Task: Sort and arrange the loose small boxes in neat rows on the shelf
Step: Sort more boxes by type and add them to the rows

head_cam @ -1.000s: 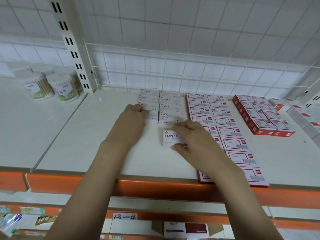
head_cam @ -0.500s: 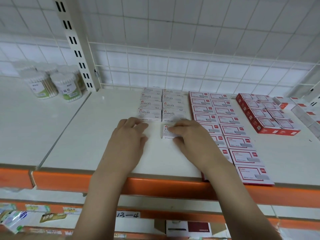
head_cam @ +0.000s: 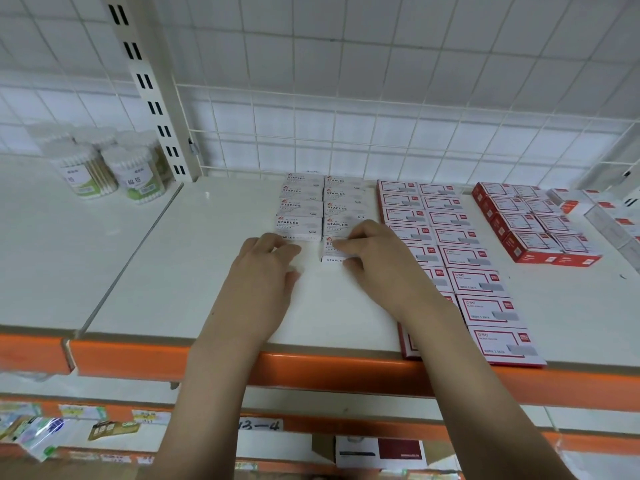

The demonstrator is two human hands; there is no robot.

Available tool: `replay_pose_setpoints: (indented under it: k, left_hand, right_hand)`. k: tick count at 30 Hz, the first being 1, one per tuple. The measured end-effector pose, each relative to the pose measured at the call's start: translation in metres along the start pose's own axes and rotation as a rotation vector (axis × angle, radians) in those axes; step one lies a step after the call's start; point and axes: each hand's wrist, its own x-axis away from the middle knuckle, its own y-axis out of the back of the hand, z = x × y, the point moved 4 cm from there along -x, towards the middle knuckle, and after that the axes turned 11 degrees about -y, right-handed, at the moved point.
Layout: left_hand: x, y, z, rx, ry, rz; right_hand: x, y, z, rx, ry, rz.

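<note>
On the white shelf (head_cam: 207, 271) both forearms reach in over the orange front edge. Left hand (head_cam: 263, 271) lies palm down, fingers loosely bent and holding nothing, fingertips just in front of the left column of white staples boxes (head_cam: 299, 206). Right hand (head_cam: 377, 261) has its grip clamped on a loose white staples box (head_cam: 330, 252), fingers along the top and thumb at the near edge. That box lies flat at the front of the right white column, its long axis running left to right, printed top facing up. Beside them lie rows of red-bordered boxes (head_cam: 485, 282); far left stand tubs of cotton swabs (head_cam: 104, 171).
</note>
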Motion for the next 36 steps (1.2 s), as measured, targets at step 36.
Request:
replay_pose_setpoints:
  k: [36]
  left_hand:
    - [-0.075, -0.143, -0.487, 0.186, -0.487, 0.293]
  right_hand:
    - [0.324, 0.246, -0.359, 0.114, -0.535, -0.467]
